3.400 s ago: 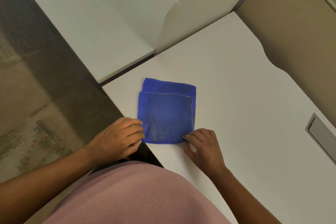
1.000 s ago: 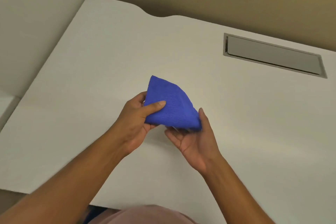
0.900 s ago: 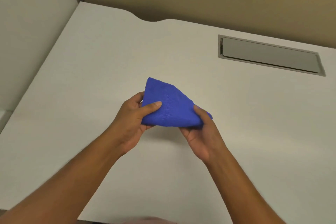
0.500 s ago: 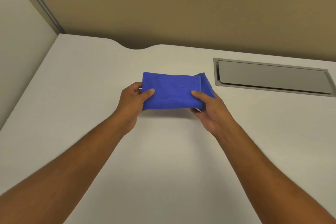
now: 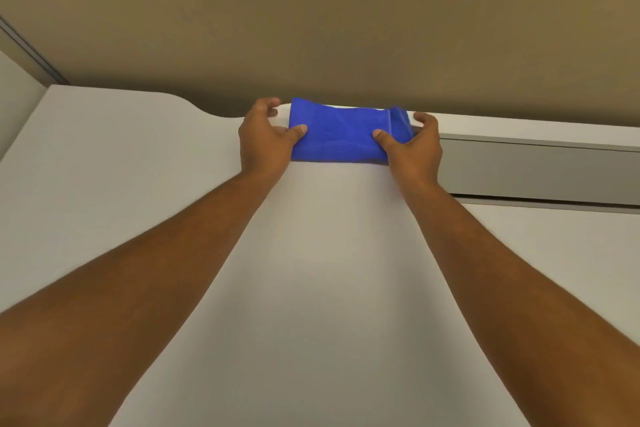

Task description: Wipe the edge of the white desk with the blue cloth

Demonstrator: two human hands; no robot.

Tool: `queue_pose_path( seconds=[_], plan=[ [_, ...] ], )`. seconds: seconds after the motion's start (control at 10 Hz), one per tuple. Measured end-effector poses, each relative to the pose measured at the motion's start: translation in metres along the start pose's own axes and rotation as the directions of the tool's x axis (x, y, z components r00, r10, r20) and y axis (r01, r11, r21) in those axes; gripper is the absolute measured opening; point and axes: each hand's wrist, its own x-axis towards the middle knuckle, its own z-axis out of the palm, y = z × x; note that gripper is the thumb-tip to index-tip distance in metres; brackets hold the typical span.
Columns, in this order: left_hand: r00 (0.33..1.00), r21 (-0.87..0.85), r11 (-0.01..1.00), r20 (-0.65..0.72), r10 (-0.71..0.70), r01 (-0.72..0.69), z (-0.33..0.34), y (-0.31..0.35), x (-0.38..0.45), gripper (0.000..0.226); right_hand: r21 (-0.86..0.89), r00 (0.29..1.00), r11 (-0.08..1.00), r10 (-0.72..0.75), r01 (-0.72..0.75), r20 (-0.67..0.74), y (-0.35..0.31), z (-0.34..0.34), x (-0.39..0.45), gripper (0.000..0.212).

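Now — white desk (image 5: 329, 270) bare | tan partition (image 5: 311, 28) behind | both hands grip blue cloth (image 5: 341, 133) at far edge

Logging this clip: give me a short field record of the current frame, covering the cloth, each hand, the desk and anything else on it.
cloth: blue cloth, folded, lying at the far edge of the desk
left hand: left hand grips the cloth's left end, thumb on top
right hand: right hand grips the cloth's right end, thumb on top
desk: white desk, far edge against the tan partition
other: grey cable hatch set in the desk, right of the cloth
task stage: cloth at the edge, held by both hands
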Motion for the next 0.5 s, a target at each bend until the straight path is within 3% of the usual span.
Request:
queue_pose_path(
  seconds=[0.1, 0.2, 0.3, 0.5],
  plan=[
    [0.925, 0.312, 0.876, 0.030, 0.378, -0.368, 0.000, -0.014, -0.015, 0.036, -0.314, 0.944, 0.906, -0.321, 0.283, -0.074, 0.011, -0.001, -0.013, 0.057],
    [0.850, 0.449, 0.722, 0.237, 0.471, -0.526, 0.004, -0.023, -0.027, 0.036, -0.546, 0.844, 0.663, -0.509, 0.512, 0.173, 0.018, 0.004, -0.028, 0.037],
    [0.816, 0.500, 0.645, 0.359, 0.453, -0.578, 0.010, -0.019, -0.026, 0.043, -0.638, 0.831, 0.548, -0.466, 0.541, 0.304, 0.020, 0.005, -0.029, 0.038],
    [0.803, 0.552, 0.584, 0.435, 0.407, -0.595, 0.005, 0.006, -0.017, 0.050, -0.641, 0.850, 0.563, -0.412, 0.521, 0.329, -0.005, -0.013, -0.023, 0.040]
  ],
)
